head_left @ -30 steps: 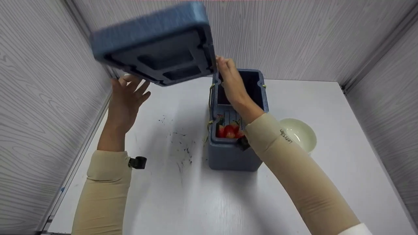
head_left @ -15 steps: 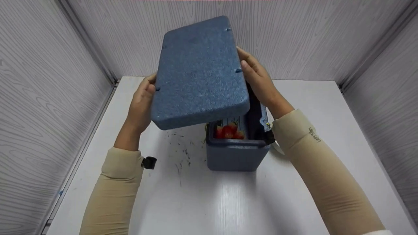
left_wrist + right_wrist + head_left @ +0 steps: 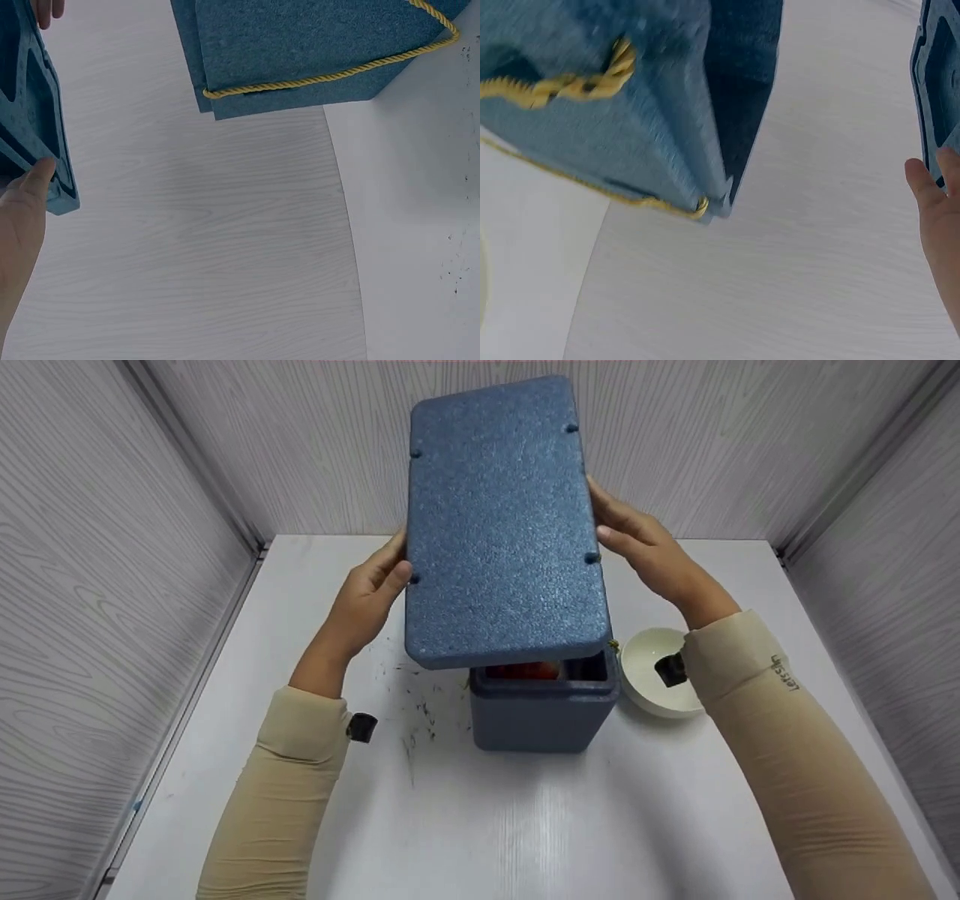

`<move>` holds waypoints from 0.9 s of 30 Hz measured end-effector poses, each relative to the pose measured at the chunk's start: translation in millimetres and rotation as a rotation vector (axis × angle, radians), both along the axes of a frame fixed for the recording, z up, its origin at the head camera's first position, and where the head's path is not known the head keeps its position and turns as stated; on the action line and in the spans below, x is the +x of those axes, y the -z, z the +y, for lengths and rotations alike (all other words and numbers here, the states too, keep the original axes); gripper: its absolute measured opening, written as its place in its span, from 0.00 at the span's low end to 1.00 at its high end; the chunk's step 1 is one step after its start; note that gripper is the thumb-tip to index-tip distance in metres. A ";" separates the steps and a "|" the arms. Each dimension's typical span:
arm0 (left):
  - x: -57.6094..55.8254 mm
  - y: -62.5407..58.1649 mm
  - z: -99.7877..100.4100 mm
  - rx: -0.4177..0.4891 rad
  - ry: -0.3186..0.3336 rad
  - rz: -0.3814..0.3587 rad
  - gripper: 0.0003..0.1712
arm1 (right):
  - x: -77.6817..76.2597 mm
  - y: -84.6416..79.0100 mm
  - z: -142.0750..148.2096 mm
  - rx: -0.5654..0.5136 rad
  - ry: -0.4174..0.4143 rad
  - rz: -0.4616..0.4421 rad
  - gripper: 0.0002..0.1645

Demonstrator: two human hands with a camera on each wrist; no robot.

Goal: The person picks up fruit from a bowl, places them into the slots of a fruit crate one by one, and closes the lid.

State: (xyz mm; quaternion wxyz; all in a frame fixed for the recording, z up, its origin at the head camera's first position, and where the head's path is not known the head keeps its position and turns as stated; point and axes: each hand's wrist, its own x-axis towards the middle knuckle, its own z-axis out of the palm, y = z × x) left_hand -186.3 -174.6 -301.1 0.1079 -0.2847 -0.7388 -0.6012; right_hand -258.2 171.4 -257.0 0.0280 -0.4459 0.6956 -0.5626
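Note:
A blue foam cooler lid (image 3: 502, 525), its smooth top up, is held tilted above the blue foam cooler box (image 3: 540, 720). At the lid's left edge my left hand (image 3: 364, 604) grips it, thumb along the side. My right hand (image 3: 652, 551) holds the right edge, with some fingertips hidden by the lid. Red strawberries (image 3: 529, 670) show in the box's near end under the lid's front edge; most of the inside is covered. In the left wrist view the lid's recessed underside (image 3: 41, 105) meets my left thumb. Yellow cord (image 3: 322, 77) runs along the box's side.
A pale round bowl (image 3: 649, 686) stands on the white table (image 3: 450, 825) just right of the box. Dark bits of debris (image 3: 424, 709) are scattered left of it. Wood-grain panels (image 3: 330, 457) enclose the back and both sides.
The lid has turned from underside showing to top showing and swung right over the box. My left hand followed it rightward; the right hand moved right from above the box to the lid's right edge.

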 end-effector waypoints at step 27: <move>3.1 12.4 38.6 -0.195 0.028 -0.179 0.32 | 13.2 48.4 40.4 0.214 0.178 -0.138 0.34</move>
